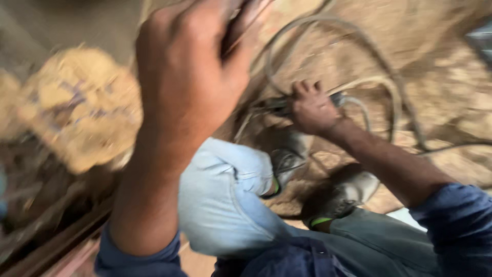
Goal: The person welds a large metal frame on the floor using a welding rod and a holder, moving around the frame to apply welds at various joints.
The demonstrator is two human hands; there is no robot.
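Head view: right hand (311, 109) grip closed round cable end (335, 98) (blurred)

Dim, perhaps daylit, heavy motion blur

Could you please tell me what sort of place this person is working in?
Probably a woodworking shop or sawmill floor: pale sawdust covers the ground, grey looped cables trail across it, and the right hand grips a dark corded tool.

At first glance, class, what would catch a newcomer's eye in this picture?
The raised left hand fills the upper middle, blurred, gripping something dark and thin. Lower right of it, the right hand clutches a dark object among looping cables on sawdust-covered ground. Two dusty shoes sit below.
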